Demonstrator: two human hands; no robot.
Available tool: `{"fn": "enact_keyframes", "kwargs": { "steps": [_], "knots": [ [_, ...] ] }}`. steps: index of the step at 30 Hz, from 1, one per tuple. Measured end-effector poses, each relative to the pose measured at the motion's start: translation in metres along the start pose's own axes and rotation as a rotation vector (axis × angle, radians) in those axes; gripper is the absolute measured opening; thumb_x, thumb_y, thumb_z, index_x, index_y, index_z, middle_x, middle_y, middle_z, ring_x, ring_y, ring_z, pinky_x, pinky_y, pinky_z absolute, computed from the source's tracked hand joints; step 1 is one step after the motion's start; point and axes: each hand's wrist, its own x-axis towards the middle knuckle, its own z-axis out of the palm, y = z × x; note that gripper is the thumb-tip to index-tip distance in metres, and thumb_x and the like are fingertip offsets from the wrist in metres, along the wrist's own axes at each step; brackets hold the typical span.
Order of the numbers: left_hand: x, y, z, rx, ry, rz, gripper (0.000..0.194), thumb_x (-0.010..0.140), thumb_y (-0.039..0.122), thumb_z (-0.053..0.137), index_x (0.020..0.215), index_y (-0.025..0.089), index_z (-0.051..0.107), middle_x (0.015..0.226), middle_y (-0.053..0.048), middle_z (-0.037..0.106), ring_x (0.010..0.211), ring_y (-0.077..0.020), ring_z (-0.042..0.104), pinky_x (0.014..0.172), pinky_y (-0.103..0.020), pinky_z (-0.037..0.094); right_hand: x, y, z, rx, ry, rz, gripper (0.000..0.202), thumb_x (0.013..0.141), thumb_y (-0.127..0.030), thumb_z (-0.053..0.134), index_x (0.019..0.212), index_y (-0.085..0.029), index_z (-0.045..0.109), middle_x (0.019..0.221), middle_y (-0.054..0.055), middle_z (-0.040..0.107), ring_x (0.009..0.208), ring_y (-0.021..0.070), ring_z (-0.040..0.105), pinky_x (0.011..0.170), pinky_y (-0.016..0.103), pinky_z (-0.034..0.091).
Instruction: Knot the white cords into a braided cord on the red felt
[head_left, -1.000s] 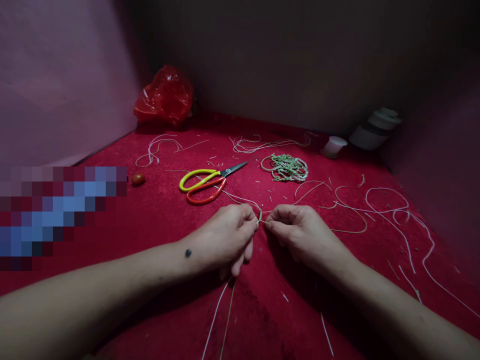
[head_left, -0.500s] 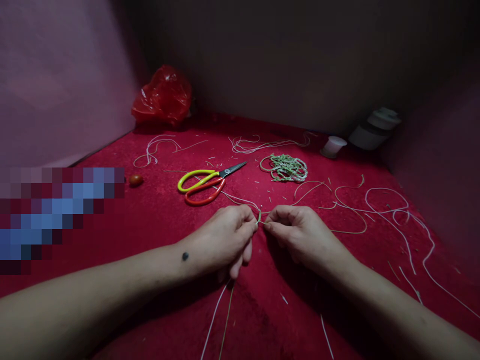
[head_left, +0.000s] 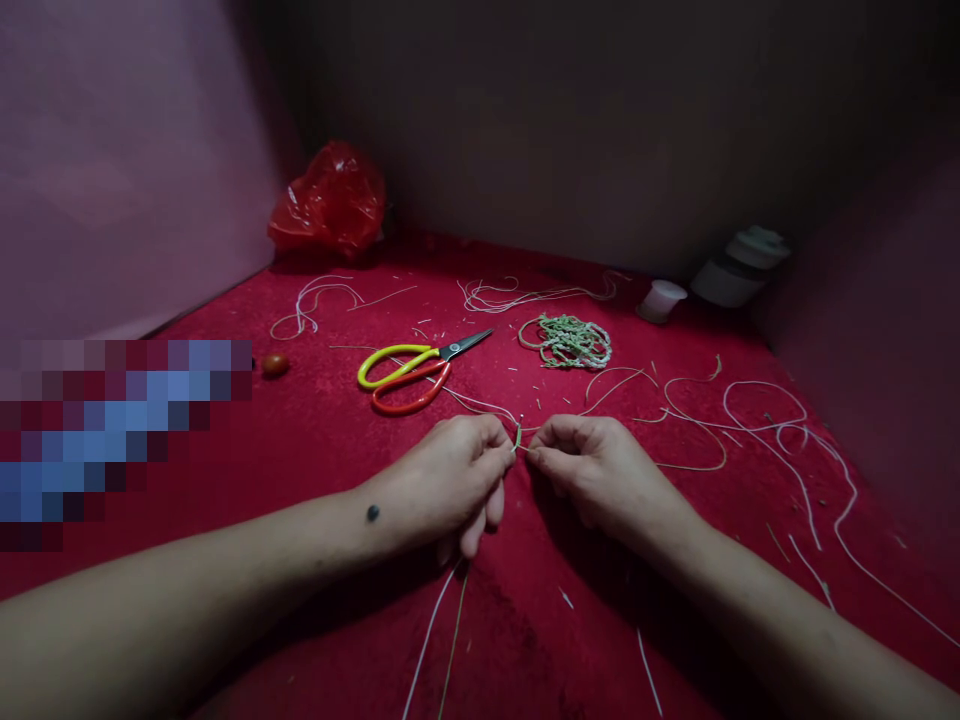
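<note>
A short green knotted piece of cord point(head_left: 518, 436) sits between my two hands, with thin strands running out of it. On its left, my left hand point(head_left: 469, 470) is closed, thumb and forefinger pinching a pale strand close to the knots. My right hand point(head_left: 581, 450) pinches another thin strand just right of the piece. Below my left hand, a white cord point(head_left: 425, 640) and a green cord point(head_left: 453, 640) trail toward me. Scissors point(head_left: 420, 370) with one yellow and one red handle lie beyond my left hand, blades pointing right.
Behind the hands lies a green-and-white braided cord bundle point(head_left: 574, 341). Loose cords point(head_left: 765, 428) spread over the red cloth at right. A white spool point(head_left: 663, 299), a lidded jar point(head_left: 742, 265), a red plastic bag point(head_left: 330, 205) and a small reddish-brown round object point(head_left: 275, 365) stand farther out.
The view has shifted slightly. Both hands keep their pinches beside the knotted cord, and nothing has been taken up or let go.
</note>
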Motion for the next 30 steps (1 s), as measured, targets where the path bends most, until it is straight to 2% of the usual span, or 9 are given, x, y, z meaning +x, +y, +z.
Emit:
{"fn": "enact_keyframes", "kwargs": {
  "steps": [11,16,19,22,25,30],
  "knots": [
    [0.000,0.001,-0.003,-0.068,-0.062,-0.011,0.023,0.086,0.034,0.034,0.074,0.017,0.043,0.036,0.004,0.049,0.023,-0.0090,0.038,0.024,-0.017,0.029,-0.001,-0.001,0.001,0.019,0.003,0.023,0.011,0.075,-0.014,0.050,0.064,-0.016,0.054,0.044,-0.006,0.044,0.029,0.0026,0.033,0.030,0.015,0.024],
    [0.005,-0.002,-0.008,-0.342,-0.069,0.029,0.015,0.085,0.023,0.034,0.079,0.015,0.045,0.049,-0.001,0.059,0.031,-0.0113,0.050,0.026,-0.018,0.035,-0.003,0.001,0.002,0.028,-0.009,0.004,0.010,0.076,-0.020,0.051,0.067,-0.016,0.053,0.046,-0.007,0.044,0.029,0.0029,0.035,0.029,0.014,0.025],
    [0.007,-0.004,-0.011,-0.431,-0.084,0.014,0.013,0.081,0.016,0.037,0.083,0.012,0.049,0.055,-0.004,0.062,0.032,-0.0114,0.051,0.025,-0.018,0.036,-0.006,-0.001,0.001,0.062,-0.025,0.017,0.010,0.077,-0.022,0.051,0.069,-0.016,0.053,0.045,-0.008,0.041,0.031,0.0036,0.036,0.029,0.014,0.027],
    [0.006,-0.003,-0.013,-0.398,-0.136,0.014,0.015,0.080,0.019,0.041,0.075,0.010,0.053,0.051,-0.006,0.061,0.029,-0.0106,0.048,0.024,-0.019,0.035,-0.009,-0.006,0.000,0.065,-0.004,0.035,0.009,0.076,-0.020,0.052,0.069,-0.015,0.053,0.044,-0.008,0.041,0.032,0.0031,0.035,0.031,0.014,0.027],
    [0.003,-0.002,-0.013,-0.312,-0.120,0.050,0.023,0.082,0.026,0.043,0.065,0.012,0.050,0.043,-0.003,0.057,0.026,-0.0098,0.045,0.024,-0.017,0.033,-0.012,-0.011,-0.001,0.075,-0.007,0.051,0.011,0.076,-0.018,0.052,0.065,-0.015,0.051,0.041,-0.008,0.040,0.031,0.0028,0.032,0.031,0.014,0.024],
    [0.002,-0.004,-0.012,-0.184,-0.119,0.076,0.022,0.081,0.025,0.044,0.063,0.014,0.049,0.038,0.001,0.053,0.024,-0.0084,0.041,0.024,-0.017,0.031,-0.017,-0.011,-0.002,0.087,-0.061,0.076,0.010,0.075,-0.019,0.052,0.066,-0.015,0.052,0.040,-0.007,0.041,0.031,0.0029,0.031,0.030,0.015,0.020]
  ]
}}
